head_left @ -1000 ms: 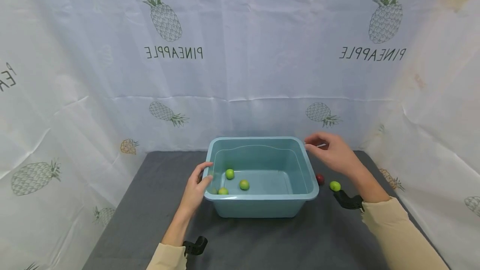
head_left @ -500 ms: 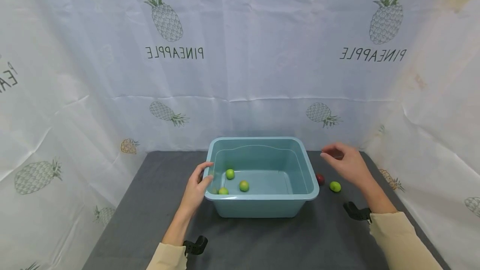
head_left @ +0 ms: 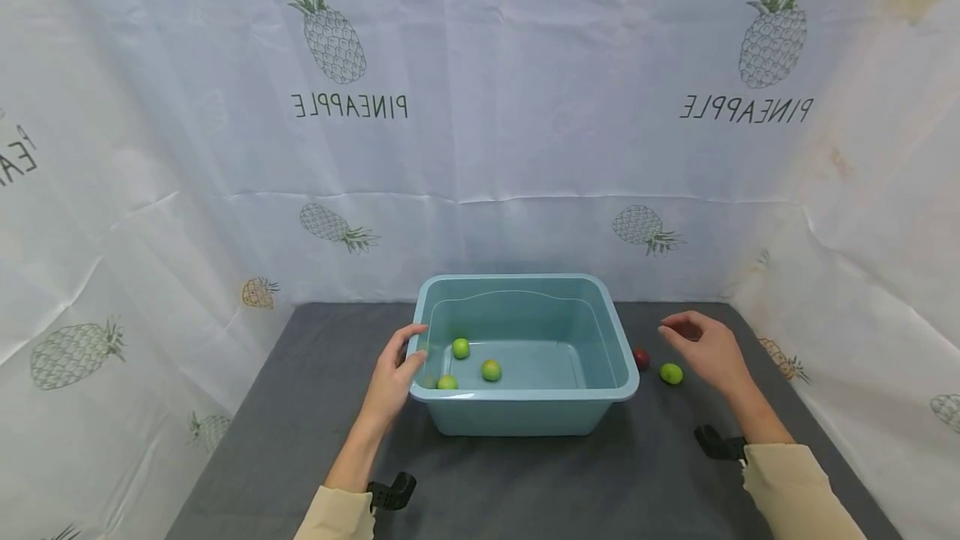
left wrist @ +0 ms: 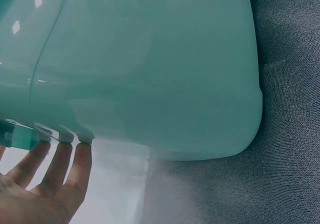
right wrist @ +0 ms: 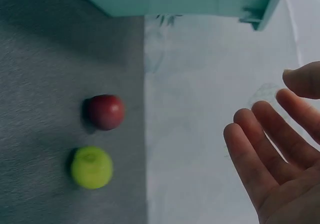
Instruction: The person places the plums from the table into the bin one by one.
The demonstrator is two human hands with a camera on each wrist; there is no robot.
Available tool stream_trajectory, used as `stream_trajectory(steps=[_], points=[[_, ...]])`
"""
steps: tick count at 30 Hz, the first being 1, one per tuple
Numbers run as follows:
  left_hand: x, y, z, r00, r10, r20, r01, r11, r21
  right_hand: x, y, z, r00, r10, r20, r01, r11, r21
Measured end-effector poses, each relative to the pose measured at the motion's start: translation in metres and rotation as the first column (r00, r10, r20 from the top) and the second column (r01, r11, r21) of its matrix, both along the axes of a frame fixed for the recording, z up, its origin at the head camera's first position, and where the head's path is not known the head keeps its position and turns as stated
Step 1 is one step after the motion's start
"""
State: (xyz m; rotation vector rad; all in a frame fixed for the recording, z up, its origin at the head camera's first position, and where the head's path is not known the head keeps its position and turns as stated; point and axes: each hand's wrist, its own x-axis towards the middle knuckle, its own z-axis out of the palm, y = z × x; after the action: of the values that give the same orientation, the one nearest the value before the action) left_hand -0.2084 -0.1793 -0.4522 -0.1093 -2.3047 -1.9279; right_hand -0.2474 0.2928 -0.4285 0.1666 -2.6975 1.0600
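Observation:
A light-blue plastic basin (head_left: 525,419) stands on the dark table, holding 3 small round green fruits, one of them (head_left: 491,370) near the middle of its floor. My left hand (head_left: 392,373) holds the basin's left rim, thumb over the edge; in the left wrist view its fingertips (left wrist: 84,156) press against the outer wall. To the right of the basin, my right hand (head_left: 708,352) hovers with relaxed, slightly bent fingers and nothing in them. Below and left of it lie a round green fruit (right wrist: 92,167) and a dark red fruit (right wrist: 106,112), side by side on the tabletop.
A dark grey cloth covers the table (head_left: 300,440). White curtains with pineapple prints (head_left: 333,44) hang behind it and along both sides. The basin's right rim (head_left: 621,336) partly overlaps the red fruit in the head view.
My right hand has moved away from the basin's right rim, rightward and lower, toward the green fruit on the table. The left hand and the basin have stayed in place.

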Motion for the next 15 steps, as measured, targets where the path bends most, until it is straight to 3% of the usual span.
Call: stream_trajectory(steps=[15], points=[[-0.001,-0.001,-0.002,1.000,0.002,-0.007,-0.002,1.000,-0.001,-0.003,0.014,-0.040,0.993,-0.097,0.060,0.100,0.994,-0.045]])
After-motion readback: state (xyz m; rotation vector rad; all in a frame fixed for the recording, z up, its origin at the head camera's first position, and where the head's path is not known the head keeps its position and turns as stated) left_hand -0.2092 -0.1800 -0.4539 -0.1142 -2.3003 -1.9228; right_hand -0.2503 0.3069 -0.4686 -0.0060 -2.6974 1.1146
